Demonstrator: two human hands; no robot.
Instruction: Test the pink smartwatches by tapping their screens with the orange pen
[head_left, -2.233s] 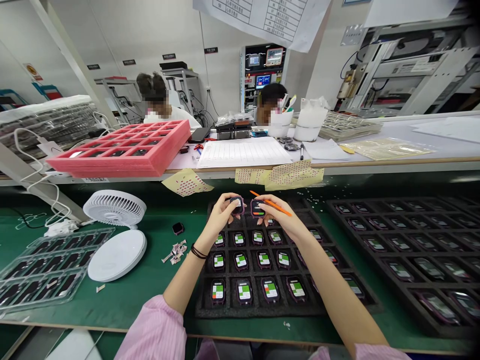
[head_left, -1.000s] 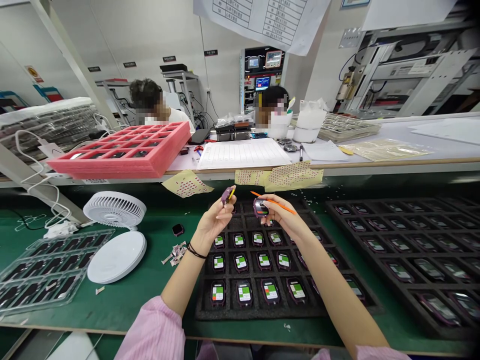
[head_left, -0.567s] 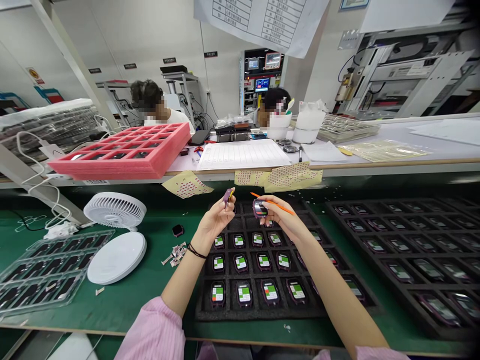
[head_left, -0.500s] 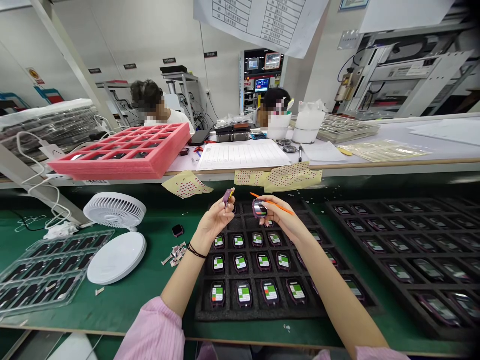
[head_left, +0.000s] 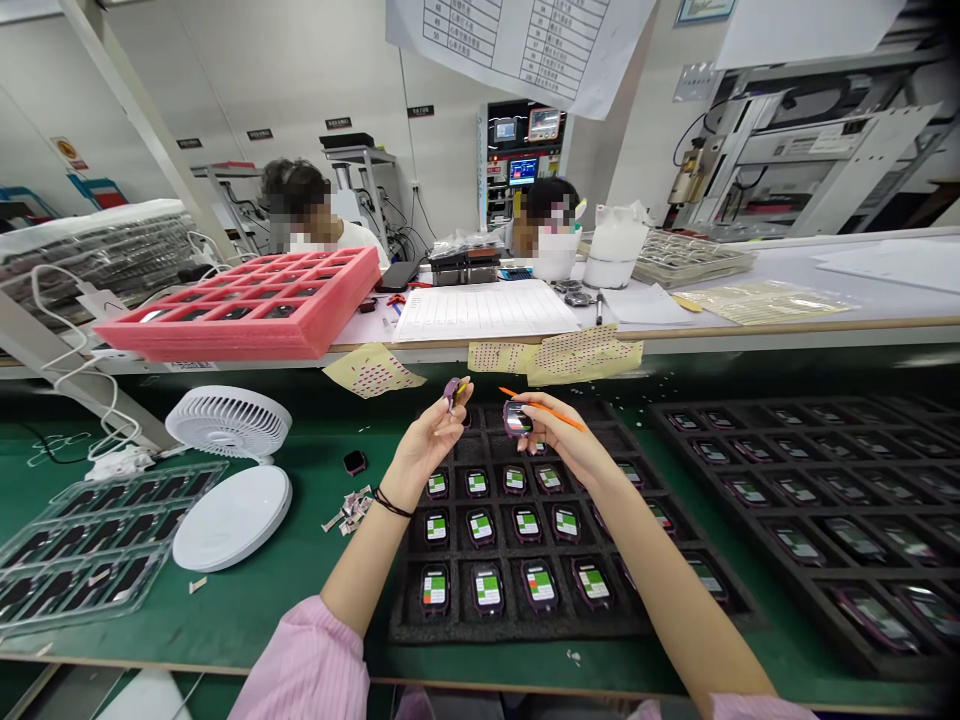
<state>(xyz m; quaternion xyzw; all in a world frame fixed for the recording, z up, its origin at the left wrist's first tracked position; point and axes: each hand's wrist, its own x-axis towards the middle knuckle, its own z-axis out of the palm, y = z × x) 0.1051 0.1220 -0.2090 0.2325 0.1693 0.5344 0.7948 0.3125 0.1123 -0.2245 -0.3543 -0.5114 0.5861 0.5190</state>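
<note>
A long workbench with green matting (head_left: pixel 187 620) fills the foreground, and a white-topped table (head_left: pixel 757 262) runs behind it. A printed chart (head_left: pixel 517 50) hangs overhead, its writing too small to read, and two co-workers (head_left: pixel 352 238) (head_left: pixel 544 205) sit beyond the table. On that table lie a pink foam tray (head_left: pixel 240 340) and a ruled sheet (head_left: pixel 484 310). Two black foam trays sit on the matting: the nearer (head_left: pixel 525 628) lies under the hands, and the other (head_left: pixel 750 440) lies to its right. Both hold rows of rounded purple-framed watch bodies (head_left: pixel 487 588), their faces showing green, white and red patches with no legible text. Left of the nearer tray are a white fan (head_left: pixel 229 422), a smooth round white disc (head_left: pixel 232 518) and a clear ribbed plastic tray (head_left: pixel 82 545). Above the nearer tray's far edge, the left hand (head_left: pixel 429 450) pinches one watch body (head_left: pixel 454 393) narrowly, tilted on edge. The right hand (head_left: pixel 559 440) grips another watch body (head_left: pixel 517 419) in its fingertips, with an orange pencil (head_left: pixel 547 411) lying across them.
</note>
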